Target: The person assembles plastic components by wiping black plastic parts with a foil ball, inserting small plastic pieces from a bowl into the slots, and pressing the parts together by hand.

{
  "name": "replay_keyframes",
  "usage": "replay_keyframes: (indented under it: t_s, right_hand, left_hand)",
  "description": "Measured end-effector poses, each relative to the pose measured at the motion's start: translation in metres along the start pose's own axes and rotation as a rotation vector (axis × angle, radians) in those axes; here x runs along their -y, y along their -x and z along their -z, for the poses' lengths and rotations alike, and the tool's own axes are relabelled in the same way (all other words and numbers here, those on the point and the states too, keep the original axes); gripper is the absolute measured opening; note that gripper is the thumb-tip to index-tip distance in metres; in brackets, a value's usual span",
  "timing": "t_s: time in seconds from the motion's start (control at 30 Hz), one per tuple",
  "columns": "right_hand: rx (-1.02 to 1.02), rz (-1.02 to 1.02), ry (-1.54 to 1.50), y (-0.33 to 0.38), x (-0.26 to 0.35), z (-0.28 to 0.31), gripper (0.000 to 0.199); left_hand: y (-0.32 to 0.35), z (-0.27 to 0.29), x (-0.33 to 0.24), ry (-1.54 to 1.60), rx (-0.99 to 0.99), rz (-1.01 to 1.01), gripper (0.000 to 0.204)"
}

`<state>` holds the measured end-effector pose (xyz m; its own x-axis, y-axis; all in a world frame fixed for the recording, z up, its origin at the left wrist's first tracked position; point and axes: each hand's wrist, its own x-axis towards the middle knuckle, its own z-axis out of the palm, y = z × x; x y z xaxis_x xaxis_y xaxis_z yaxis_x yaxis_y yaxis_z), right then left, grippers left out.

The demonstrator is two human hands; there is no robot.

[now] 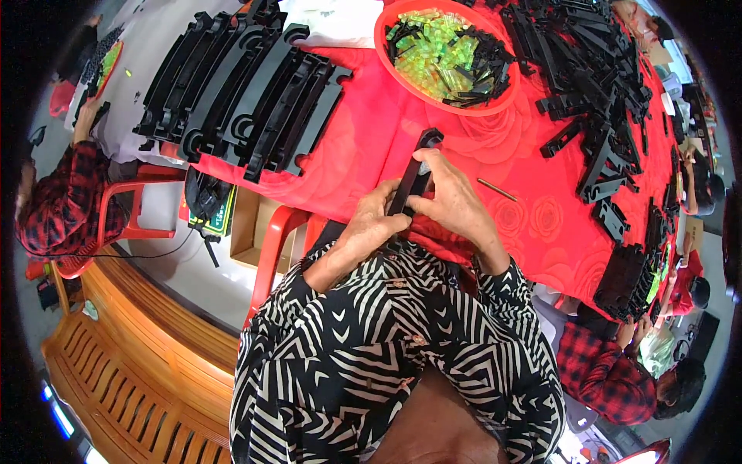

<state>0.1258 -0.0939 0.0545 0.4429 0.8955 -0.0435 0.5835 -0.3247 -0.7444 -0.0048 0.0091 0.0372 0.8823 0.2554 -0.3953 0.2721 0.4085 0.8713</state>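
Note:
Close in front of my body, both hands hold a long, narrow black plastic part [405,188] at a slant, its hooked end pointing away. My left hand [363,228] is closed round the nearer end. My right hand [457,203] grips the far half, fingers bent over its side. A small pale patch shows at the right fingertips; I cannot make out what it is. On the red tablecloth just right of my right hand lies a thin brown rod [497,189].
A red basin [464,110] beyond my hands holds green-yellow translucent pieces [437,58] and small black ones. Long black parts [255,100] stand in rows at left; a loose black pile [595,100] spreads right. Red chairs [274,255], a wooden bench [139,371] and other people [610,371] surround the table.

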Motion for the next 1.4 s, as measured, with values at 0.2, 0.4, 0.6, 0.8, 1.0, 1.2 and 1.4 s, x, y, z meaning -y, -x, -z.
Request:
replay_keyframes:
  t_s: [0.2, 0.4, 0.6, 0.8, 1.0, 1.2, 1.4]
  right_hand:
    - [0.088, -0.035, -0.068, 0.001, 0.013, 0.017, 0.043]
    - [0.006, 0.083, 0.081, 0.004, 0.011, 0.019, 0.033]
    - [-0.113, 0.152, 0.288, 0.005, 0.022, 0.031, 0.033]
    - [-0.057, 0.344, 0.469, -0.009, 0.037, 0.057, 0.038]
    - [-0.064, 0.456, 0.501, -0.020, 0.046, 0.066, 0.040]
    - [0.484, 0.313, 0.452, -0.033, 0.016, 0.062, 0.027]
    - [0.726, 0.158, 0.430, -0.045, 0.021, 0.055, 0.023]
  left_hand:
    - [-0.001, 0.016, 0.004, 0.179, 0.059, 0.029, 0.056]
    - [-0.004, 0.017, 0.000, 0.190, 0.107, 0.022, 0.055]
    - [-0.006, 0.021, -0.001, 0.260, 0.213, 0.010, 0.056]
    - [-0.008, 0.026, -0.009, 0.263, 0.286, -0.011, 0.056]
    - [-0.005, 0.034, -0.006, 0.201, 0.283, -0.030, 0.055]
    - [-0.008, 0.032, 0.002, 0.221, 0.357, -0.009, 0.055]
    - [-0.014, 0.032, 0.003, 0.285, 0.406, -0.064, 0.056]
